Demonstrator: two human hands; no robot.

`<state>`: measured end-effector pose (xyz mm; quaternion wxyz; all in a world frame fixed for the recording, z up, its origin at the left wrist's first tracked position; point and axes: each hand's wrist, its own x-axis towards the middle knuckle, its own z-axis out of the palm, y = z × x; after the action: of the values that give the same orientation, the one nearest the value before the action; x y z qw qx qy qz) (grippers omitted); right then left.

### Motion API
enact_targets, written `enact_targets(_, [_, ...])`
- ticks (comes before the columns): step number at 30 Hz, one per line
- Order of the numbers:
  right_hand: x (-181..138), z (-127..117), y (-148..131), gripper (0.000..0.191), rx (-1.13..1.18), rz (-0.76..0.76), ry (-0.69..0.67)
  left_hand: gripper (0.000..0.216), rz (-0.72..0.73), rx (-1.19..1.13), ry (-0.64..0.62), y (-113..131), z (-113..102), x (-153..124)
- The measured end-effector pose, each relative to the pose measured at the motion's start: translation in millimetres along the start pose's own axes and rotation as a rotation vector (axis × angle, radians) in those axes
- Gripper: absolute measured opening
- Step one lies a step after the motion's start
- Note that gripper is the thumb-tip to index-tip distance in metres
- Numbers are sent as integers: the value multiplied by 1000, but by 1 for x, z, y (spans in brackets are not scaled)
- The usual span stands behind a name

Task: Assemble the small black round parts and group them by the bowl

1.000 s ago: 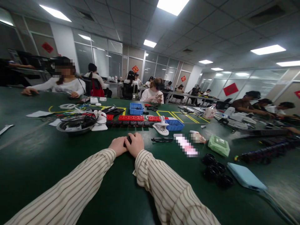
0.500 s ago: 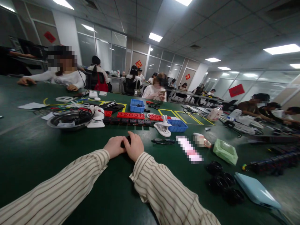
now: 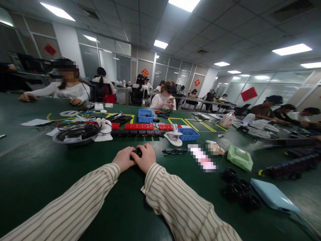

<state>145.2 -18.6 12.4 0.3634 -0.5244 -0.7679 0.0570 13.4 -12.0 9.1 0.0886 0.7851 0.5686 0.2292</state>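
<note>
Both my hands meet over the green table, close around a small black round piece [image 3: 138, 152]. My left hand [image 3: 123, 159] grips its left side. On the other side my right hand [image 3: 146, 157] has its thumb against the front and its fingers curled over the top. Much of the piece is hidden by the fingers, so I cannot tell its exact kind. To the right of my hands lie black-framed glasses [image 3: 175, 151]. Several black ring-shaped parts [image 3: 234, 190] are grouped farther right, beside a light blue case [image 3: 274, 195].
Beyond my hands runs a row of red and black blocks [image 3: 139, 126], with blue bins [image 3: 189, 134], a white clip stand [image 3: 173, 138] and a metal bowl [image 3: 59, 139] of cables. A green box [image 3: 240, 158] sits right. Several people sit around, one across the table [image 3: 164, 98].
My right hand's fingers have shifted around the black piece, and more of its front shows between my hands. The camera view has tilted slightly.
</note>
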Motion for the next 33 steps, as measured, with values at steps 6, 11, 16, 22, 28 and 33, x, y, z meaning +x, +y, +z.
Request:
enact_targets(6, [2,-7,3,29,139,-114,-62,31,82,-68,-50,-12,-2,6])
enact_targets(11, [2,-10,2,31,236,-210,-105,32,218,-169,-233,-22,-7,11])
enact_targets(16, [0,-10,-2,31,170,-132,11,63,154,-76,-136,-13,0,5])
enact_targets(22, [0,-6,-3,35,42,33,36,43,-35,95,-57,15,4,-5])
enact_targets(28, [0,-4,-2,23,29,36,14,39,-45,43,-51,13,3,-4])
enact_targets(33, [0,-5,-1,8,151,-107,3,38,86,-57,-133,-3,1,1])
